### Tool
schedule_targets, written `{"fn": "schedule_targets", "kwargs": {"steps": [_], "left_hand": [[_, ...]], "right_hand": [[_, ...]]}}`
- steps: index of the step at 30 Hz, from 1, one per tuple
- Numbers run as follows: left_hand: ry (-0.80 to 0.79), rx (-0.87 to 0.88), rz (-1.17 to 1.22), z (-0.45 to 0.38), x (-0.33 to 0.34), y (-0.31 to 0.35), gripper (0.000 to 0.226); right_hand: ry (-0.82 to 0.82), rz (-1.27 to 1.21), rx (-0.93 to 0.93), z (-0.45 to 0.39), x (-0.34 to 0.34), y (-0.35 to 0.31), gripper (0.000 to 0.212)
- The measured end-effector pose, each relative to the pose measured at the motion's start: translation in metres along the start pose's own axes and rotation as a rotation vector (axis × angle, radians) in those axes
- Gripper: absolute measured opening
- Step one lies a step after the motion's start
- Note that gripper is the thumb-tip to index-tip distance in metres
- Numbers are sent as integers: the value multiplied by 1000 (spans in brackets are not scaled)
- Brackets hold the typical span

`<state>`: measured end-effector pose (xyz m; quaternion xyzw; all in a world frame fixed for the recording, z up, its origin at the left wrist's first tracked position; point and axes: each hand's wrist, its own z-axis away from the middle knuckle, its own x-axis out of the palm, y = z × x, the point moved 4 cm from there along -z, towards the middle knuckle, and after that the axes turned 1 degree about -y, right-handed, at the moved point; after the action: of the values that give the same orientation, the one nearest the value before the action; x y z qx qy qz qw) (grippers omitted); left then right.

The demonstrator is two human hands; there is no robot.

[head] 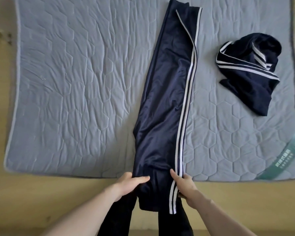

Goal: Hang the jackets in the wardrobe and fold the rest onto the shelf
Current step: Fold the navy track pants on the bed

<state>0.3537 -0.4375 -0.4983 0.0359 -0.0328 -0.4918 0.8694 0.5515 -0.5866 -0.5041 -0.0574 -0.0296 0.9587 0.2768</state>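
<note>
Navy track trousers [167,99] with white side stripes lie lengthwise on a grey quilted mattress [75,82]. Both forearms reach in, the left hand [128,182] and right hand [184,183] each pinching the near end. A crumpled navy striped garment [250,72] lies apart to the right.

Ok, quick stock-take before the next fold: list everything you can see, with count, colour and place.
Track pants: one, navy with white side stripes, laid lengthwise down the mattress middle, near end overhanging.
Crumpled garment: one, navy with white stripes, right side of mattress.
Mattress: one, grey quilted, on the floor.
Floor: tan, around the mattress.
Left hand: grips the pants' near end, left edge.
Right hand: grips the near end by the stripes.
</note>
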Motion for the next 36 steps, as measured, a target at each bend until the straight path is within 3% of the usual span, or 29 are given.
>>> {"fn": "schedule_targets", "kwargs": {"steps": [6,10,13,15,17,19,24,27,31,33,36], "left_hand": [[-24,-34,97,34,-3,3,44],[68,83,118,46,-13,36,60],[163,231,153,56,-32,88,68],[172,322,160,59,-44,130,65],[202,393,165,59,-57,176,45],[185,443,232,55,-68,222,25],[93,556,427,46,-93,311,47],[166,569,294,18,-97,329,67],[445,430,-104,-40,-102,301,66],[449,353,-91,-64,-99,277,76],[399,258,-62,-95,-89,251,92]], "right_hand": [[-123,-32,85,34,-7,-10,21],[-109,-66,15,45,-12,-48,43],[-57,-177,-104,47,-19,-97,51],[-61,-186,-163,48,-23,-133,33],[-66,-208,-199,46,-28,-168,16],[-35,-322,-226,42,-34,-202,21],[-65,-523,-342,30,-47,-279,38],[35,-428,-391,12,-51,-299,36],[258,-37,-347,-36,-50,-285,61],[315,137,-321,-60,-50,-269,76],[288,185,-265,-94,-45,-246,89]]}}
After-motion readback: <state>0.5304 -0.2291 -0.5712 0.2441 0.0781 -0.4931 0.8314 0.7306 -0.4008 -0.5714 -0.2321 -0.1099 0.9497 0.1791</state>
